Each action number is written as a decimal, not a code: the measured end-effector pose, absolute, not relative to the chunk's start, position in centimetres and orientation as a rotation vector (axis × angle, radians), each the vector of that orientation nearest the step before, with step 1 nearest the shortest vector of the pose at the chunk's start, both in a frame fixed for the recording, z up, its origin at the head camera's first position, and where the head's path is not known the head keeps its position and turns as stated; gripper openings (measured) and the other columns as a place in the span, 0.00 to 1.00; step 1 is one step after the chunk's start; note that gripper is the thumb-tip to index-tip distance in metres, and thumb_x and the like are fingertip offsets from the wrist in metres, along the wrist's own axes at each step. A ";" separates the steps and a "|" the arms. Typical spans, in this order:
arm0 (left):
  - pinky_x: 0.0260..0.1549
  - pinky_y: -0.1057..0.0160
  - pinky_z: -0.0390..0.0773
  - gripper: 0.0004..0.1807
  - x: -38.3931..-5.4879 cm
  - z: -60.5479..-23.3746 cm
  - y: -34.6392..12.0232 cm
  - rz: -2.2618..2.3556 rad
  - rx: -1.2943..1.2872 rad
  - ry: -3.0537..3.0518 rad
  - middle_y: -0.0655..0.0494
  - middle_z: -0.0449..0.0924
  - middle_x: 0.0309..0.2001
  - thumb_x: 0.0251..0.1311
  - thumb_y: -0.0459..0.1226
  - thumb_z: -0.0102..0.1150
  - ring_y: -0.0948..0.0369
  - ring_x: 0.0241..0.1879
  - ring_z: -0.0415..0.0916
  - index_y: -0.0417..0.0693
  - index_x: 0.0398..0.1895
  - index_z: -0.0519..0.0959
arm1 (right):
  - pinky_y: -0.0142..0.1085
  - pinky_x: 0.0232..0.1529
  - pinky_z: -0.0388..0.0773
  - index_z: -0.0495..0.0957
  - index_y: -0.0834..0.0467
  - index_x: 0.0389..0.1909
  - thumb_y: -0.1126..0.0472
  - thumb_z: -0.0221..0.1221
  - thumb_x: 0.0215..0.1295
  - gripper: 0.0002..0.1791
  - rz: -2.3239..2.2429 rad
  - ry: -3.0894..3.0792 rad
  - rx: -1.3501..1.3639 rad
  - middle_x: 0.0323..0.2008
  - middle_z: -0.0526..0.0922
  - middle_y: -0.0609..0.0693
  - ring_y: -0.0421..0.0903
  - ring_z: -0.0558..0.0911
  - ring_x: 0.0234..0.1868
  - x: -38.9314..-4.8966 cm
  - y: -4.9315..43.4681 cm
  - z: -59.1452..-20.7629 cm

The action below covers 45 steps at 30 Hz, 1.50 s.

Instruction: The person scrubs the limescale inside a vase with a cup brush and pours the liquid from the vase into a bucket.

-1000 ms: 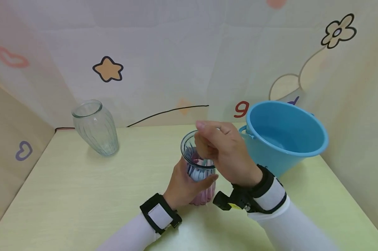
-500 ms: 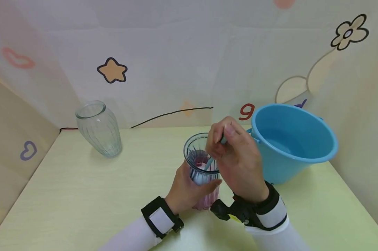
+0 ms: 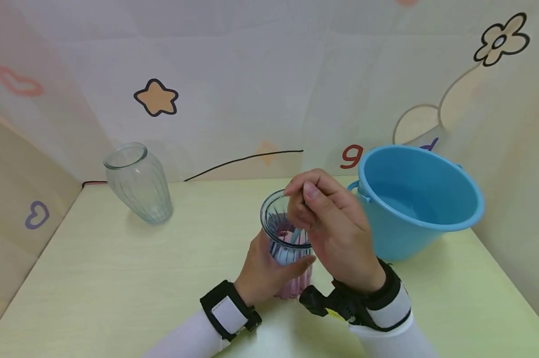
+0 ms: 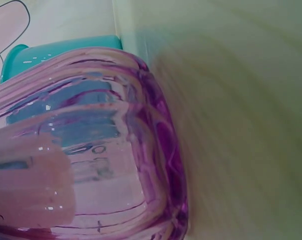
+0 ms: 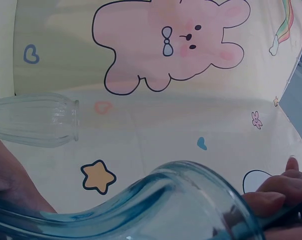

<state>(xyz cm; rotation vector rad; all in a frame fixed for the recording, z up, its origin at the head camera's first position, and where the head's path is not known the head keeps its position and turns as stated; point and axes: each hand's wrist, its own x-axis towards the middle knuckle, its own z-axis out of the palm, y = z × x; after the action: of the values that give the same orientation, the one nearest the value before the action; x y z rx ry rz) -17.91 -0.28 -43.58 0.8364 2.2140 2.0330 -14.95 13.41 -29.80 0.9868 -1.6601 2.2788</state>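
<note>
1. Head view: the left hand (image 3: 266, 272) grips a blue-and-pink glass vase (image 3: 286, 254) near the middle of the table (image 3: 139, 288), its thumb curled across the near side below the rim.
2. The right hand (image 3: 334, 219) is over the right part of the vase's mouth, fingers curled with the thumb against them, gripping a thin blue-green stick (image 3: 297, 235) that slants down inside. How its lower end looks cannot be told through the glass.
3. A blue bucket (image 3: 397, 241) stands to the right, just beyond the right hand.
4. At the far left stands a clear ribbed vase (image 3: 141, 184), well apart from both hands.
5. Behind the table hangs a pale printed cloth (image 3: 233, 74), with an orange star on the left and a flower on the right.
6. Left wrist view: the vase's purple base is close to the tabletop; whether they touch cannot be told.
7. Right wrist view: the right fingers show at the right edge, beside the vase's blue rim.
</note>
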 end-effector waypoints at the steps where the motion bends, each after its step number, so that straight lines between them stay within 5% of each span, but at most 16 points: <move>1: 0.58 0.57 0.83 0.39 -17.9 -43.6 -0.3 2.036 0.843 2.207 0.50 0.80 0.58 0.55 0.37 0.75 0.50 0.55 0.81 0.58 0.68 0.64 | 0.37 0.33 0.61 0.78 0.51 0.50 0.69 0.36 0.82 0.21 2.273 -1.668 0.989 0.27 0.61 0.50 0.47 0.63 0.28 -15.0 13.4 -29.8; 9: 0.61 0.55 0.81 0.39 -18.1 -43.6 -0.2 2.049 0.877 2.169 0.57 0.79 0.59 0.56 0.37 0.74 0.42 0.60 0.78 0.60 0.69 0.63 | 0.34 0.34 0.65 0.81 0.52 0.54 0.73 0.36 0.80 0.25 2.254 -1.714 1.062 0.28 0.65 0.50 0.46 0.66 0.30 -15.2 13.8 -29.8; 17: 0.59 0.55 0.83 0.40 -18.0 -43.6 -0.4 2.043 0.867 2.183 0.57 0.79 0.59 0.56 0.37 0.75 0.46 0.58 0.80 0.61 0.69 0.63 | 0.40 0.28 0.56 0.81 0.51 0.52 0.73 0.35 0.79 0.26 2.331 -1.623 1.091 0.23 0.60 0.49 0.46 0.60 0.24 -15.5 13.8 -30.0; 22: 0.57 0.58 0.83 0.40 -18.0 -43.5 -0.4 2.028 0.854 2.199 0.58 0.80 0.58 0.56 0.38 0.75 0.51 0.57 0.81 0.61 0.69 0.63 | 0.40 0.24 0.53 0.79 0.54 0.37 0.66 0.41 0.77 0.17 2.448 -1.439 1.126 0.20 0.58 0.48 0.45 0.59 0.21 -15.6 13.8 -30.3; 27: 0.58 0.58 0.83 0.40 -18.0 -43.6 -0.3 2.032 0.860 2.180 0.56 0.79 0.60 0.57 0.37 0.74 0.45 0.59 0.80 0.59 0.70 0.62 | 0.40 0.19 0.51 0.59 0.57 0.20 0.60 0.49 0.77 0.22 2.475 -1.292 1.160 0.16 0.57 0.48 0.44 0.59 0.17 -15.7 13.9 -30.6; 33: 0.58 0.59 0.83 0.39 -18.1 -43.7 -0.3 2.027 0.846 2.189 0.56 0.79 0.60 0.57 0.38 0.74 0.49 0.59 0.80 0.60 0.70 0.63 | 0.38 0.15 0.47 0.55 0.59 0.16 0.63 0.54 0.76 0.27 2.466 -1.179 1.170 0.14 0.54 0.49 0.45 0.56 0.14 -15.7 13.9 -31.0; 37: 0.58 0.60 0.83 0.39 -18.0 -43.7 -0.4 2.012 0.845 2.203 0.56 0.80 0.59 0.58 0.38 0.74 0.52 0.58 0.81 0.54 0.70 0.63 | 0.36 0.14 0.47 0.55 0.59 0.15 0.66 0.52 0.75 0.26 2.476 -1.103 1.177 0.14 0.54 0.49 0.44 0.55 0.13 -15.7 13.9 -31.1; 45: 0.57 0.60 0.83 0.41 -18.1 -43.6 -0.4 1.997 0.828 2.224 0.56 0.79 0.60 0.57 0.39 0.75 0.57 0.57 0.80 0.58 0.70 0.63 | 0.34 0.15 0.46 0.52 0.58 0.14 0.71 0.43 0.74 0.24 2.489 -0.980 1.211 0.14 0.52 0.49 0.43 0.53 0.13 -15.8 14.2 -30.9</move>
<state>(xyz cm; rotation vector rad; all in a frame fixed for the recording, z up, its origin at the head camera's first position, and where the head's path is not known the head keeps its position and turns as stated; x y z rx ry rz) -18.10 -0.38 -43.61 0.8277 2.2236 1.9966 -15.76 14.19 -30.92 1.2106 -0.9803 2.4893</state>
